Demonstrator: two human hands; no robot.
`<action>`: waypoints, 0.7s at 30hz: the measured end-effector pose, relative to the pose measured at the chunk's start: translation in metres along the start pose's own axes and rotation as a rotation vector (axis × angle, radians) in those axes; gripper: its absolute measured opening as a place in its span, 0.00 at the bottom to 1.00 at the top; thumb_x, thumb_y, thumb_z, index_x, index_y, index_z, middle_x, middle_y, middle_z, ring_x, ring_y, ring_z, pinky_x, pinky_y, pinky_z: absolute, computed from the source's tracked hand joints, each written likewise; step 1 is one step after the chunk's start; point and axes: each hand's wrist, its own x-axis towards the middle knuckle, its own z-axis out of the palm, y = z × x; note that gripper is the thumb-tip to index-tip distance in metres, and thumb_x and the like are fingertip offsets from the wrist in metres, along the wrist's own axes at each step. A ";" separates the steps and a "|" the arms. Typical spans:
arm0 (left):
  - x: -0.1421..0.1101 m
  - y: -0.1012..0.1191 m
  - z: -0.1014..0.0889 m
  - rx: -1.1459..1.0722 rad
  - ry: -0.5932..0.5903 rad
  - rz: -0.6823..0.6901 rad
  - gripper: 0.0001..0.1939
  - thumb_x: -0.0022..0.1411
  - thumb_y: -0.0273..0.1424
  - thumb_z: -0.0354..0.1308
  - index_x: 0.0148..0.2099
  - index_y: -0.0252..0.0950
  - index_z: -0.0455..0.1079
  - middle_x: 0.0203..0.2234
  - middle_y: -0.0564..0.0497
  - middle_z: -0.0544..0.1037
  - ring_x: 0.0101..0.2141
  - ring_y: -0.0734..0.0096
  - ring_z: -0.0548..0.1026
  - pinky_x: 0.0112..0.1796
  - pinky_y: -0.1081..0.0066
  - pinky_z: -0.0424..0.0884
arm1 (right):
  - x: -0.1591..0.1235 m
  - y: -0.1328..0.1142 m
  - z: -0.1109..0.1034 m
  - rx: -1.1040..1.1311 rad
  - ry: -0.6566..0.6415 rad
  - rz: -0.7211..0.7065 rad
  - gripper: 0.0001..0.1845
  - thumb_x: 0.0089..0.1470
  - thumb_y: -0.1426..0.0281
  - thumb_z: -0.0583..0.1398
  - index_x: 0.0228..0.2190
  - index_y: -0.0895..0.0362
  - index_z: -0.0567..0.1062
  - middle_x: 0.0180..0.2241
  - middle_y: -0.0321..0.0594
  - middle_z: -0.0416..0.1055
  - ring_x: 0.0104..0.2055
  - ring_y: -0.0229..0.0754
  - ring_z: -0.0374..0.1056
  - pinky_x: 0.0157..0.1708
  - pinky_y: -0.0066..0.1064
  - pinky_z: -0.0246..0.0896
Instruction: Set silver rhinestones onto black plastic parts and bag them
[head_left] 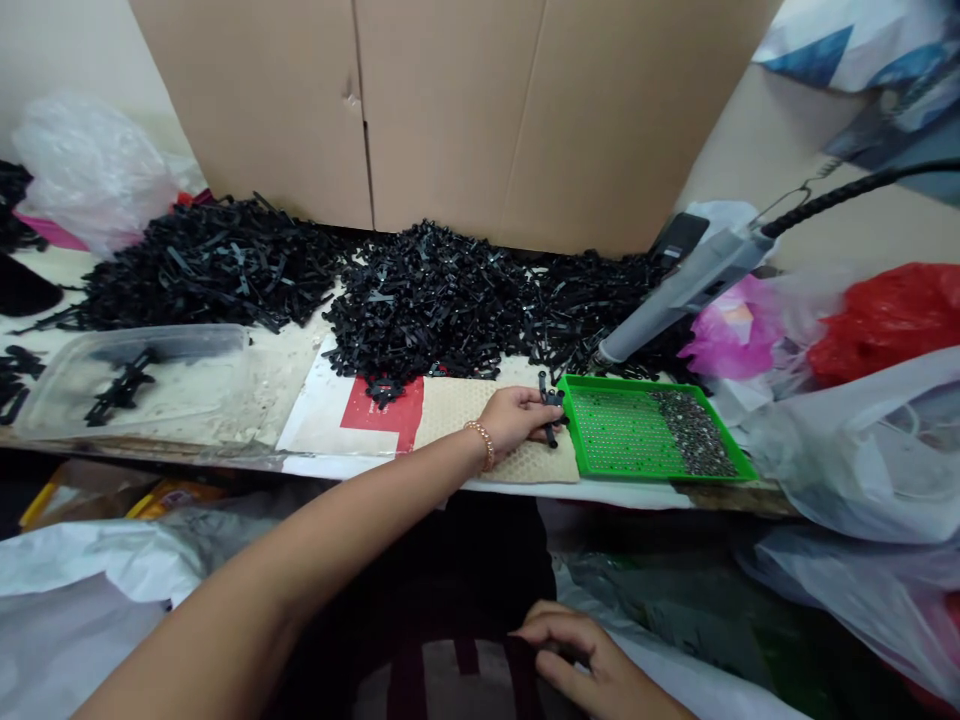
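My left hand (517, 418), with a beaded bracelet at the wrist, is closed on a small black plastic part (553, 405) with several arms. It holds the part over a textured cardboard piece (457, 405), just left of a green tray (592, 470). Small metal screws (694, 435) fill the tray's right side, and its left side shows a perforated plate. Low in front of my body, my right hand (589, 660) has its fingers curled together. What it may hold is hidden. A grey electric screwdriver (667, 300) hangs tilted above the tray's back edge.
Heaps of black plastic parts (427, 300) line the back of the bench against a cardboard sheet (450, 120). At the left, a clear plastic box (172, 400) holds a few black pieces. Plastic bags (862, 450) crowd the right end. The bench's front edge runs below the tray.
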 end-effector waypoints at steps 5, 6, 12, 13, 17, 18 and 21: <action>-0.001 0.002 0.001 -0.012 0.029 -0.029 0.08 0.54 0.19 0.65 0.28 0.27 0.67 0.24 0.49 0.74 0.25 0.74 0.75 0.27 0.77 0.73 | 0.008 -0.020 -0.030 -0.005 0.095 -0.161 0.15 0.60 0.59 0.57 0.44 0.51 0.75 0.38 0.42 0.71 0.33 0.39 0.69 0.35 0.31 0.65; -0.002 0.002 0.002 -0.007 0.034 -0.036 0.08 0.54 0.19 0.65 0.28 0.27 0.68 0.24 0.49 0.75 0.25 0.74 0.75 0.26 0.77 0.73 | 0.011 -0.031 -0.044 -0.003 0.242 -0.280 0.13 0.60 0.61 0.57 0.44 0.51 0.75 0.36 0.40 0.70 0.31 0.37 0.68 0.34 0.29 0.65; -0.004 0.008 0.002 0.056 0.020 -0.075 0.07 0.53 0.23 0.66 0.31 0.27 0.70 0.25 0.46 0.76 0.26 0.74 0.75 0.30 0.76 0.74 | 0.049 -0.107 -0.153 0.168 1.235 -0.813 0.26 0.53 0.66 0.64 0.53 0.46 0.65 0.52 0.38 0.61 0.48 0.38 0.63 0.48 0.30 0.63; -0.003 0.009 0.001 0.057 0.011 -0.087 0.09 0.51 0.25 0.67 0.31 0.27 0.70 0.25 0.46 0.76 0.27 0.74 0.75 0.30 0.75 0.75 | 0.059 -0.115 -0.166 0.153 1.211 -0.810 0.32 0.51 0.65 0.65 0.55 0.45 0.61 0.55 0.38 0.58 0.51 0.40 0.61 0.51 0.33 0.61; -0.003 0.006 -0.001 0.051 -0.024 -0.113 0.20 0.43 0.38 0.72 0.31 0.29 0.70 0.27 0.46 0.76 0.29 0.71 0.74 0.30 0.75 0.73 | 0.105 -0.131 -0.190 0.068 0.933 -0.651 0.43 0.49 0.60 0.65 0.60 0.46 0.51 0.57 0.44 0.58 0.47 0.44 0.65 0.49 0.40 0.65; -0.003 0.005 -0.001 0.048 -0.020 -0.109 0.21 0.43 0.41 0.71 0.31 0.30 0.70 0.27 0.46 0.77 0.29 0.72 0.74 0.30 0.75 0.73 | 0.112 -0.133 -0.190 0.035 0.900 -0.607 0.43 0.50 0.59 0.64 0.61 0.46 0.50 0.56 0.45 0.60 0.44 0.44 0.67 0.47 0.41 0.66; -0.002 0.004 -0.003 0.017 -0.079 -0.097 0.20 0.45 0.44 0.70 0.30 0.33 0.71 0.26 0.47 0.77 0.27 0.71 0.75 0.29 0.73 0.73 | 0.118 -0.134 -0.186 -0.111 0.920 -0.502 0.39 0.55 0.57 0.60 0.62 0.49 0.49 0.48 0.43 0.69 0.40 0.44 0.69 0.46 0.42 0.67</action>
